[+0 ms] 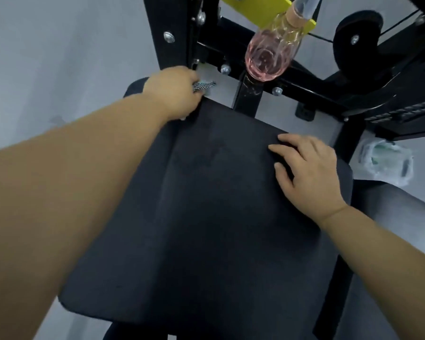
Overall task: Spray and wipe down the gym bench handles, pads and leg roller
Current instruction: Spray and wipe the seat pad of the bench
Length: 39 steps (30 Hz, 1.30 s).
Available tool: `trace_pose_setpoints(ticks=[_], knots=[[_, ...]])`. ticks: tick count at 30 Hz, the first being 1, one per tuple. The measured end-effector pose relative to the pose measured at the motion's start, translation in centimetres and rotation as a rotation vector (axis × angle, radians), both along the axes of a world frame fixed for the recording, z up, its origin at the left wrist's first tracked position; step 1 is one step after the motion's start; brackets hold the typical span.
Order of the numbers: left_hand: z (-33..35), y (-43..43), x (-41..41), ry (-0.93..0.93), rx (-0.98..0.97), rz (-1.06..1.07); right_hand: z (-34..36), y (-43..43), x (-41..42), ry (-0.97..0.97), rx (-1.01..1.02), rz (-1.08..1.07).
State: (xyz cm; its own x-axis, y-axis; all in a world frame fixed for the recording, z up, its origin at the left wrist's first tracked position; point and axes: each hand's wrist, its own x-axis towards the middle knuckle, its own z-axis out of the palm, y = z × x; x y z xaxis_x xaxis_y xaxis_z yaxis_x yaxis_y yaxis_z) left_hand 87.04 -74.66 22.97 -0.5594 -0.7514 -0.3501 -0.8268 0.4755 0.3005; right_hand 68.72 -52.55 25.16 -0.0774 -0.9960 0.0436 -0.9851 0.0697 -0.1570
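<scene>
A wide black bench pad (pixel 211 217) fills the middle of the view. My left hand (pixel 174 90) is at the pad's far left corner and grips a small patterned cloth (pixel 204 85), whose end sticks out past my fingers against the pad's edge. My right hand (pixel 307 170) lies flat on the pad's right side with fingers spread and straight, holding nothing. A clear bottle of pink liquid (pixel 268 57) hangs bottom-towards-me from the black machine frame (pixel 172 28) just beyond the pad, under a yellow plate (pixel 255 6).
Black frame bars with bolts cross behind the pad, and a black pulley wheel (pixel 356 38) sits at the upper right. A crumpled clear plastic wrapper (pixel 385 160) lies on the grey floor to the right. Grey floor shows on the left.
</scene>
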Motion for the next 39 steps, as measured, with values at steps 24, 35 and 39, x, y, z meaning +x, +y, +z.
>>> trace_pose_setpoints(ticks=[24, 35, 39], knots=[[1.9, 7.6, -9.0, -0.046, -0.021, -0.018, -1.3, 0.4, 0.1, -0.186, -0.263, -0.209], [2.5, 7.6, -8.4, -0.016, -0.016, 0.026, -0.4, 0.3, -0.4, -0.618, -0.426, -0.461], [2.4, 7.7, -9.1, -0.071, -0.044, 0.079, -0.5, 0.2, -0.7, -0.441, -0.323, -0.348]])
